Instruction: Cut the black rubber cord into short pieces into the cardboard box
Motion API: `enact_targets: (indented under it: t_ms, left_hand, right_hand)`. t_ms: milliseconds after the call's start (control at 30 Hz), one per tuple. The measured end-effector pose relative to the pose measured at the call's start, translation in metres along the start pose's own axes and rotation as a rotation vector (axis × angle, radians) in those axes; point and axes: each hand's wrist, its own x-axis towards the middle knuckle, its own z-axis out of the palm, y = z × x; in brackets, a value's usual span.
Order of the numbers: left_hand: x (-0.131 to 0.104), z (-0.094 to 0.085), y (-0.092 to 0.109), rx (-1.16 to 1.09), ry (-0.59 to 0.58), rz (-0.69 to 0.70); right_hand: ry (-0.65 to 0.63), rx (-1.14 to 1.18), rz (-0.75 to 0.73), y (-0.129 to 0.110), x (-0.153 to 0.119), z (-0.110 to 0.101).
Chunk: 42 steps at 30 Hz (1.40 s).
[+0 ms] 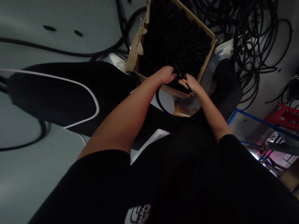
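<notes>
My left hand (167, 75) is closed over the near part of a cardboard box (133, 51), gripping a black hose (158, 99) that loops down below it toward my lap. Close by on the right, my right hand (192, 83) is wrapped round a hand tool (185, 81) with an orange and black handle. Its dark front end points toward the left hand, but its exact kind is hard to see. Short black pieces (175, 37) fill the box beneath both hands. Whether the tool touches the hose is hidden in the dark.
Tangled black hose (247, 46) lies on the floor at the right, over one shoe (225, 49). Another black hose (77, 53) crosses the left floor. A white cord (77, 81) lies across my leg. A red stool (283, 116) and blue-edged frame (257, 121) stand at right.
</notes>
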Motion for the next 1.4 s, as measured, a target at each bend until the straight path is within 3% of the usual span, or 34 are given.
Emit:
enact_targets:
  t_ms: [133, 267, 400, 500, 700, 900, 1133, 1400]
  left_hand:
    - [0.005, -0.004, -0.012, 0.019, 0.061, -0.124]
    - [0.01, 0.0, -0.029, -0.039, 0.087, -0.129]
    - [0.013, 0.002, -0.038, 0.012, 0.061, -0.141]
    - [0.011, 0.0, -0.034, 0.086, 0.044, -0.142]
    - [-0.002, -0.011, -0.011, 0.203, -0.023, -0.138]
    - [-0.011, -0.012, 0.007, 0.266, -0.127, -0.043]
    - [-0.01, -0.016, 0.006, 0.309, -0.097, -0.018]
    - [-0.011, -0.015, -0.001, 0.245, -0.05, -0.096]
  right_hand:
    - [0.029, 0.104, 0.112, -0.002, 0.006, -0.003]
    - [0.024, 0.185, 0.223, 0.008, 0.012, -0.003]
    - [0.019, 0.152, 0.237, 0.017, 0.011, 0.004]
    - [0.012, 0.145, 0.224, 0.023, 0.005, 0.012]
    - [-0.141, 0.273, 0.183, 0.04, -0.009, 0.017]
    - [-0.065, 0.226, 0.036, 0.034, -0.001, 0.003]
    - [-0.055, 0.093, 0.067, 0.017, 0.007, -0.002]
    - [0.033, 0.039, 0.156, 0.033, 0.017, 0.026]
